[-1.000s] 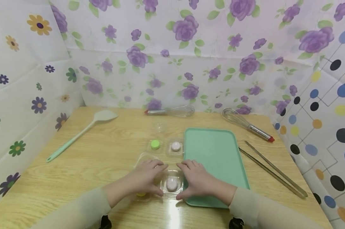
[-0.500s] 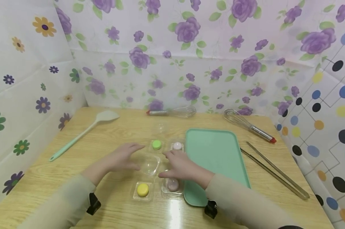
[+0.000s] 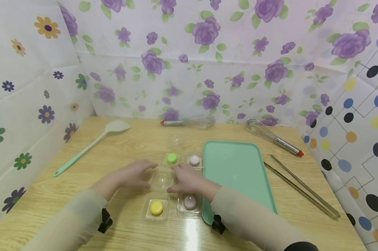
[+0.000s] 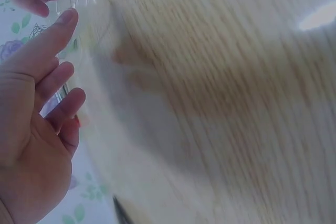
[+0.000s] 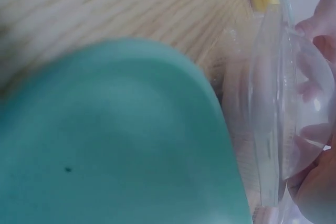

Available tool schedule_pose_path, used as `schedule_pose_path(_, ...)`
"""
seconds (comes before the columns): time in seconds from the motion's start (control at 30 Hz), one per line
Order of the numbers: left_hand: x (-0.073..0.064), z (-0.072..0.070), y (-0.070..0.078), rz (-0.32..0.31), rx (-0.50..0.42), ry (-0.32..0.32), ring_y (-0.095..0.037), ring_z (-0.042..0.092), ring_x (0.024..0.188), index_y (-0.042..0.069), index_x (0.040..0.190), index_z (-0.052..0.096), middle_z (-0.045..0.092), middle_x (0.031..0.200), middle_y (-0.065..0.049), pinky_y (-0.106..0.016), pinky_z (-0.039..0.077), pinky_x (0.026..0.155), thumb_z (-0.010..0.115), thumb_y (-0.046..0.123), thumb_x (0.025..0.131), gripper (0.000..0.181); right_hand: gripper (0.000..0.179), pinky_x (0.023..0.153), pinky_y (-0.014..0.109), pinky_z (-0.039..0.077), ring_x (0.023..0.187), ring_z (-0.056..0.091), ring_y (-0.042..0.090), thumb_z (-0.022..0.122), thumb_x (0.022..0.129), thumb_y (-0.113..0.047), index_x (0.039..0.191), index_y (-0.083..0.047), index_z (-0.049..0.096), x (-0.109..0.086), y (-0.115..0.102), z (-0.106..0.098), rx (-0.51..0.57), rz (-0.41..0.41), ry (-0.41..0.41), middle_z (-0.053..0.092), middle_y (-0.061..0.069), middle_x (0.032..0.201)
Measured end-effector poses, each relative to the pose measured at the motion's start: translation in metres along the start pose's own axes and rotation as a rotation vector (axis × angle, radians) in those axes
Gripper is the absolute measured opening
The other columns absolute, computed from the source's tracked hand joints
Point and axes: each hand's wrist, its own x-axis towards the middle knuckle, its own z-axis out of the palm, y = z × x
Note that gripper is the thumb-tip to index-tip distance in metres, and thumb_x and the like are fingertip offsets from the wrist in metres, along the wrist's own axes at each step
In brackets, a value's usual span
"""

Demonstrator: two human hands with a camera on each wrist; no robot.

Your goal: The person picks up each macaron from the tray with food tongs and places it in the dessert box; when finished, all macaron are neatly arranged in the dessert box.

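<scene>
A clear dome lid (image 3: pixel 162 179) lies on the table between my two hands. At its left side is my left hand (image 3: pixel 129 174), fingers loosely bent; in the left wrist view they hold nothing. From the right my right hand (image 3: pixel 190 179) spreads thumb and fingers around the lid's edge; whether either hand touches it I cannot tell. Just in front, a yellow macaron (image 3: pixel 156 208) sits in an uncovered clear tray. A pink macaron (image 3: pixel 190 202) stands under a clear domed cover (image 5: pixel 310 98) beside my right wrist. Behind are a green macaron (image 3: pixel 171 158) and another pink macaron (image 3: pixel 194 160).
The green serving tray (image 3: pixel 239 174) lies under and beyond my right forearm. Metal tongs (image 3: pixel 301 186) and a whisk (image 3: pixel 273 136) are on the right. Another whisk (image 3: pixel 189 122) and a small clear lid (image 3: pixel 176 140) lie at the back, a spatula (image 3: pixel 93 146) at the left.
Both hands have left the front pink macaron's container and moved left and away to the clear lid. The yellow macaron has come into full view. The right hand has lately shifted slightly left.
</scene>
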Motion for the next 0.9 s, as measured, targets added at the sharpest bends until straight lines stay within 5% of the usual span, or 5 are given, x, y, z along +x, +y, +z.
schedule_pose_path(0.63,0.003,0.01,0.003,-0.147,-0.231,-0.021,-0.025,0.055,0.107,0.007,0.143,0.035,0.058,0.118,-0.008,-0.045,0.044,0.094,0.079,0.022,0.072,0.085,0.097,0.094,0.042,0.044,0.117,0.049,0.03,0.079,0.071,-0.041,0.146,-0.006,0.028,0.005,0.0,0.001,0.083,0.042,-0.05,0.046,0.019,0.135)
schedule_pose_path(0.9,-0.001,-0.005,0.011,-0.117,-0.316,0.058,-0.019,0.055,0.097,0.009,0.146,0.029,0.056,0.113,-0.006,-0.037,0.049,0.082,0.078,0.02,0.073,0.088,0.095,0.088,0.037,0.049,0.108,0.053,0.027,0.077,0.074,-0.036,0.147,-0.005,0.025,0.003,-0.003,-0.007,0.121,-0.04,0.065,0.047,0.019,0.13)
